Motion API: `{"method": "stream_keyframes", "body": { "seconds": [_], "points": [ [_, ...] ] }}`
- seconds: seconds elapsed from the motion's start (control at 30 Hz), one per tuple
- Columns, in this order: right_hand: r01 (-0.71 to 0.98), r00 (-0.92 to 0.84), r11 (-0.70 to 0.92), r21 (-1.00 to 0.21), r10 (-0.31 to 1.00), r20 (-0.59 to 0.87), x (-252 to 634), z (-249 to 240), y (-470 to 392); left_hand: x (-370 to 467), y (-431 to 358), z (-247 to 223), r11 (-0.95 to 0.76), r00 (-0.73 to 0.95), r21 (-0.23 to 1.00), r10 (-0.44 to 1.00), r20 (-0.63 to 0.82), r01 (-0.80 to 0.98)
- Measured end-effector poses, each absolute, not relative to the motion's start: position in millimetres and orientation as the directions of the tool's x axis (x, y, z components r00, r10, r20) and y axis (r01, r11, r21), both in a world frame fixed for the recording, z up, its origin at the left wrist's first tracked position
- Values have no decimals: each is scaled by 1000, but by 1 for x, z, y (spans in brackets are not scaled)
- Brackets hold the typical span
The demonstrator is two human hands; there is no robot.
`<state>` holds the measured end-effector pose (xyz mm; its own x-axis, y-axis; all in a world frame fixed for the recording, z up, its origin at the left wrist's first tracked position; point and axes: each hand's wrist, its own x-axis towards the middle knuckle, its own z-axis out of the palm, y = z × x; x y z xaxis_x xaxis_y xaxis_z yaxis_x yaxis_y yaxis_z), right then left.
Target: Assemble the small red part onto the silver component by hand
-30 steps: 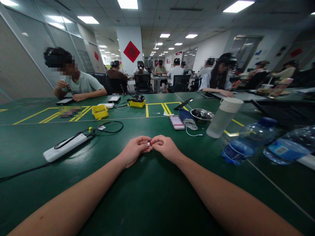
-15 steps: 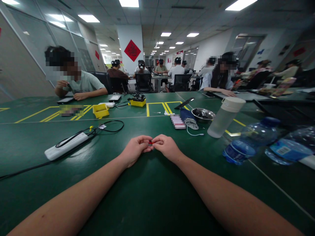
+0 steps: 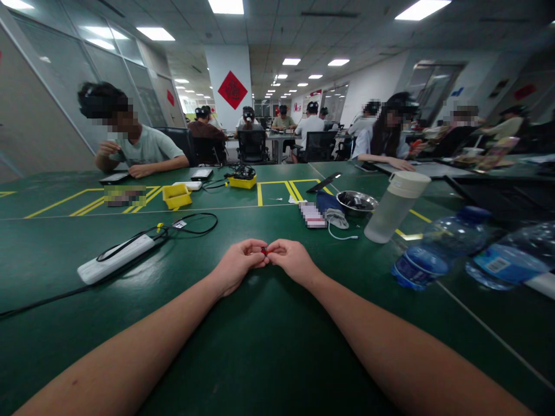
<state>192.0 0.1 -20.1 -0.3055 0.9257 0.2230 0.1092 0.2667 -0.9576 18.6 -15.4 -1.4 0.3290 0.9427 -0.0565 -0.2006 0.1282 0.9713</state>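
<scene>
Just above the green table [image 3: 243,358], my left hand [image 3: 240,263] and my right hand [image 3: 292,260] meet at their fingertips. Between them is a small red piece [image 3: 264,251] with a dark part on it; its kind is too small to make out. Thumb and fingers of the left hand pinch it from one side, and those of the right hand pinch it from the other. The fingers cover most of the piece.
At left lies a white power strip [image 3: 117,259] with a black cable. Farther back are a yellow bin [image 3: 177,197], a metal bowl [image 3: 358,201] and a blurred phone [image 3: 313,215]. A frosted bottle [image 3: 396,207] and water bottles [image 3: 433,251] stand or lie at right. Co-workers sit beyond.
Both hands stay in nearly the same place, fingertips still together around the red piece. The fingers have shifted very slightly, and the whole view has moved a few pixels left.
</scene>
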Motion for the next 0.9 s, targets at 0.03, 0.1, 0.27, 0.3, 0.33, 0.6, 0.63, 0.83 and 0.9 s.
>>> {"method": "stream_keyframes", "body": {
  "seconds": [0.03,0.1,0.27,0.3,0.33,0.6,0.63,0.83,0.9],
  "points": [
    [104,-301,256,-961,929,215,191,-20,0,19,-15,-2,122,313,972,948,-54,-202],
    [84,-286,231,-969,937,198,191,-19,0,18,-15,-2,122,279,969,959,-59,-216],
    [89,-261,235,-968,943,205,192,-16,-1,17,-13,-3,159,301,954,951,-78,-256],
    [105,-259,238,-965,944,205,193,-15,-1,17,-13,-2,164,314,953,946,-79,-256],
    [120,-255,240,-963,945,204,193,-15,-2,17,-13,-2,167,324,953,943,-78,-254],
    [163,-226,250,-955,951,210,192,-14,-2,18,-13,-2,165,318,961,944,-88,-224],
    [154,-230,240,-958,952,202,192,-14,-2,18,-13,-2,163,320,961,944,-86,-224],
    [134,-243,219,-967,953,182,193,-14,-3,16,-13,-2,180,321,954,942,-96,-241],
    [113,-260,196,-974,952,161,193,-14,-4,16,-13,-1,179,316,951,944,-93,-254]
  ]
}}
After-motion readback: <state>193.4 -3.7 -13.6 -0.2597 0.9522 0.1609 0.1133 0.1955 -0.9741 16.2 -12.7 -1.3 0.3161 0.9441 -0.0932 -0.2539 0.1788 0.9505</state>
